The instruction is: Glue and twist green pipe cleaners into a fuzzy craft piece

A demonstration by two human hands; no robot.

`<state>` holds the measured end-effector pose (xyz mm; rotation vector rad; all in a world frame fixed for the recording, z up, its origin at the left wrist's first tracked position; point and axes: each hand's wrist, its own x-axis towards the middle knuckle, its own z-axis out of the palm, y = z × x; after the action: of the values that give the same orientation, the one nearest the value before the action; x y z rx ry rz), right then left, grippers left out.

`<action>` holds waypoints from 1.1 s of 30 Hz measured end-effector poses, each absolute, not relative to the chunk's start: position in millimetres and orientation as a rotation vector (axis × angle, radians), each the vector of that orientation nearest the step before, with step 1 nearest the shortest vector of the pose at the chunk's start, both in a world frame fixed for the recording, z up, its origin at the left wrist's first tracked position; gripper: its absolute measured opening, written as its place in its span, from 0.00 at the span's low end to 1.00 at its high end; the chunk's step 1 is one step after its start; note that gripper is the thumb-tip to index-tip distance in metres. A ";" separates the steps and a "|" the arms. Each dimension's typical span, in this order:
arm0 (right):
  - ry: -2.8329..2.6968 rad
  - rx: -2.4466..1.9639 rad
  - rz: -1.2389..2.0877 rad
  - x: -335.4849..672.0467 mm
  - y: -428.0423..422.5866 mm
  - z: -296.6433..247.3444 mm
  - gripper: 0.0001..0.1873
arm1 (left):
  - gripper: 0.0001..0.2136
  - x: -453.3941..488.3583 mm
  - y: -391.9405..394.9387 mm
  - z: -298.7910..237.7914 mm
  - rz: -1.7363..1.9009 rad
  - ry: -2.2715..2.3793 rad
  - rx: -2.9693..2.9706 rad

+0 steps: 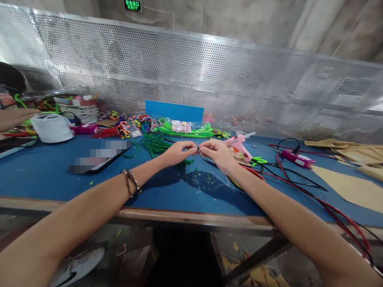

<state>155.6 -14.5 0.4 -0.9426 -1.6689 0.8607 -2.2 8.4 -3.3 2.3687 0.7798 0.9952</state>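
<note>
At the far side, a silvery perforated metal screen [179, 67] spans the scene, with a green-lit exit sign [132, 5] above it on the left. A flat blue rectangular panel [173, 107] stands before the screen. On the left are a white rounded container [52, 129] and a dark flat device [104, 157], its top blurred. On the right, a glossy purple power strip [298, 158] lies near a tan flat sheet [350, 187].
</note>
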 end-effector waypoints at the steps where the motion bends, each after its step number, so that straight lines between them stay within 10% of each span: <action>1: -1.681 -0.946 0.854 155.9 -14.5 0.4 0.05 | 0.10 -2.5 8.0 -3.2 0.985 0.776 2.365; 19: -2.323 -1.118 -0.391 160.0 -23.8 4.5 0.08 | 0.08 3.2 3.0 -6.0 1.025 0.938 2.642; 28: -1.786 -0.930 0.617 157.3 -17.9 5.0 0.05 | 0.09 3.7 -1.2 2.8 1.105 0.853 2.262; 33: -1.813 -0.898 0.629 156.1 -19.2 3.9 0.05 | 0.09 4.0 -0.5 1.4 1.142 0.859 2.155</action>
<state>156.1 -19.2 3.9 -0.8979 -1.8126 0.6292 4.0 -0.5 1.4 2.1546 0.8592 1.1425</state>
